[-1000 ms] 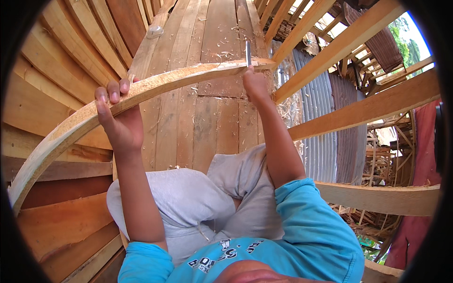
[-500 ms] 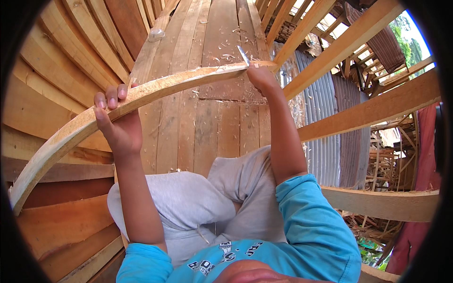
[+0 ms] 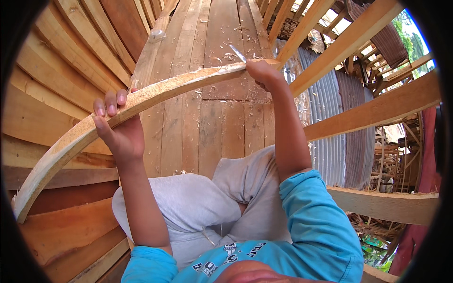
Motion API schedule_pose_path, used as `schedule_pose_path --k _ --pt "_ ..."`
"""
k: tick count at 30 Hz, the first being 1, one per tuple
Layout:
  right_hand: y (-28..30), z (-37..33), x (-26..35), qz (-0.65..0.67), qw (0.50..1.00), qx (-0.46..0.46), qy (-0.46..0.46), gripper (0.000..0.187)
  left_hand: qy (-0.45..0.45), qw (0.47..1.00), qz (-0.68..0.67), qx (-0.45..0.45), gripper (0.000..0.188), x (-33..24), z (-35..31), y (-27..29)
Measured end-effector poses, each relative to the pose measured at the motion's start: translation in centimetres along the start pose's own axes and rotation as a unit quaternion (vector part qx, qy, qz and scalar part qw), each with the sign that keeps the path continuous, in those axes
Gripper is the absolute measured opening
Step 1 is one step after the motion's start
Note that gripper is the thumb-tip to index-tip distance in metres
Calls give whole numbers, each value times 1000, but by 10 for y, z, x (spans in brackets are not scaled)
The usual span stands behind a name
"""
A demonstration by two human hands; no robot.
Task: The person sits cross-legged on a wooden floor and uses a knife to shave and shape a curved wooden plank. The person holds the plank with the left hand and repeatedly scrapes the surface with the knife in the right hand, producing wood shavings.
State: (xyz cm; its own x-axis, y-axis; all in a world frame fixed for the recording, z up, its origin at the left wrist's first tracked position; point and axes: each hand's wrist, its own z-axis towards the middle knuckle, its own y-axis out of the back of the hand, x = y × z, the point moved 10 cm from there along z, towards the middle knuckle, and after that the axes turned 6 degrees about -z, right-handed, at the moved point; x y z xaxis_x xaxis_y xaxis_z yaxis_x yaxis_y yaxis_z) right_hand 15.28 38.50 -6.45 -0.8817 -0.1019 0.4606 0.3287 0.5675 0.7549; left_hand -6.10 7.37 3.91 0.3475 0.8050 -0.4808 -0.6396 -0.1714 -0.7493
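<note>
A long pale wooden strip (image 3: 163, 93) runs across in front of me, from the lower left up to the far right, its top face rough and part shaved. My left hand (image 3: 121, 127) grips it left of the middle, thumb on the near side and fingers over the far edge. Near its far right end is my right hand (image 3: 265, 74), closed around a knife whose handle is hidden in the fist. The knife blade (image 3: 237, 53) sticks out up and left, beside the strip's edge.
Curled shavings lie on the plank floor (image 3: 186, 137). A plank wall (image 3: 56, 104) stands close on my left. To the right are slanted wooden rails (image 3: 377, 111) and corrugated metal sheets (image 3: 325, 122). A small clear round object (image 3: 156, 35) sits far left.
My right hand has shifted slightly with the knife, whose blade now leans further left. The left hand keeps its grip on the strip. The whole view has moved a little.
</note>
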Motion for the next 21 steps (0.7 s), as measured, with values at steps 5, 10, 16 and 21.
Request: schedule_pose_path --k 5,10,16,21 --pt "-1 -1 -9 7 1000 14 7 51 -2 1000 5 -18 32 -2 0 4" --pt "-3 15 -25 23 999 33 -27 45 -3 1000 0 -11 30 0 3 0" --pt "6 22 -20 -61 994 -86 34 50 3 1000 -3 18 25 0 5 -3" --pt "14 -9 -2 -44 998 -28 30 46 8 999 26 24 27 -4 4 -3"
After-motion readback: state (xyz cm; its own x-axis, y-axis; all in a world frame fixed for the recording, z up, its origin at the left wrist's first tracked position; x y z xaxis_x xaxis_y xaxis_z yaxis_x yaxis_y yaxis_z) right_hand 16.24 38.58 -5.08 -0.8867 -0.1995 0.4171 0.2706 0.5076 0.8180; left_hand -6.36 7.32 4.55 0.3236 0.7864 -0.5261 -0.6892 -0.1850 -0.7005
